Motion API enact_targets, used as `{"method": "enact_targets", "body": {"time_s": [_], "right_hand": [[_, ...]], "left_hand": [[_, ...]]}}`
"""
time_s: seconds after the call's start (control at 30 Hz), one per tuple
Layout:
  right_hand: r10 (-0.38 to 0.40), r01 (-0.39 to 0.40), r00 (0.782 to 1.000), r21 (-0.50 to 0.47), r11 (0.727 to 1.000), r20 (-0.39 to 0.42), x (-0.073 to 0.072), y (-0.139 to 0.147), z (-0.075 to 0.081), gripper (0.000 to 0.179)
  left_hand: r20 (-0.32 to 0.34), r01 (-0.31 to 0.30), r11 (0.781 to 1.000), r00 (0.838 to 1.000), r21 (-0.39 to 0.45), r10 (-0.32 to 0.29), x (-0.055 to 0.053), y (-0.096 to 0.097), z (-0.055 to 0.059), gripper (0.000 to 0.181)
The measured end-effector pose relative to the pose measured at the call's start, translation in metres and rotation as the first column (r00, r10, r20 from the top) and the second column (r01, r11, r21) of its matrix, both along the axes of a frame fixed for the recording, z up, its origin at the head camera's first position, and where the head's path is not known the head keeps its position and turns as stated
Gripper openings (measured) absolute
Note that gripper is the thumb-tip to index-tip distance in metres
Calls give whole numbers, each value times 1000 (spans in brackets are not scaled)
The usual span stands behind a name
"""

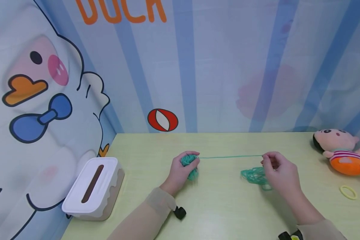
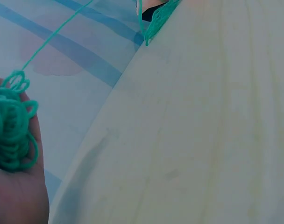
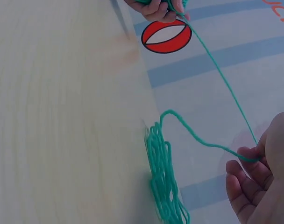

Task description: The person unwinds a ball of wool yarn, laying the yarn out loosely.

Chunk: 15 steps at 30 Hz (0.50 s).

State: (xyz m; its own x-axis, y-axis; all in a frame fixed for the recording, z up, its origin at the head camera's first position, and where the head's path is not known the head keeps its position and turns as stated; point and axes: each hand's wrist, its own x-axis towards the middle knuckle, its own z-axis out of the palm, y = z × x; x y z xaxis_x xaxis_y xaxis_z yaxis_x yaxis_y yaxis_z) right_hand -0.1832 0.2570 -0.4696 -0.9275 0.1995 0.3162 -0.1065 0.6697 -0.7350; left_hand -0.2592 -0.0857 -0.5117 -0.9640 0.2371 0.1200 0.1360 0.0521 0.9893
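Note:
My left hand (image 1: 180, 170) grips a bundle of green yarn (image 1: 188, 161), its fingers curled round the strands. In the left wrist view the bundle (image 2: 11, 130) shows loose loops against the palm. A taut strand (image 1: 228, 156) runs from it to my right hand (image 1: 280, 171), which pinches the strand between thumb and forefinger. From that pinch, in the right wrist view, a slack length of yarn (image 3: 202, 141) curves to a second, looser bundle of yarn (image 3: 163, 179). This loose bundle (image 1: 255, 176) lies beside and partly behind my right hand in the head view.
A white-lidded tissue box (image 1: 93, 186) stands at the table's left edge. At the right lie a plush doll (image 1: 342, 151) in orange and stripes and a yellow ring (image 1: 342, 190). A printed curtain (image 1: 216, 66) hangs behind the pale table (image 1: 216, 206).

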Motion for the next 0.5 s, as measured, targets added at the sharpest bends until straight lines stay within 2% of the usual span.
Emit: {"method": "enact_targets", "body": {"time_s": [0.2,0.37,0.5], "right_hand": [[-36,34,997,34,999,64,3,25,-6,37],[-64,53,983,69,996,173,3,45,-10,43],[-81,56,975,123,991,208,2,57,-15,43]], "left_hand": [[37,30,995,999,93,-34,-1,0,0,33],[63,22,992,998,127,-30,-2,0,-1,37],[71,25,990,997,141,-35,1,0,0,33]]}}
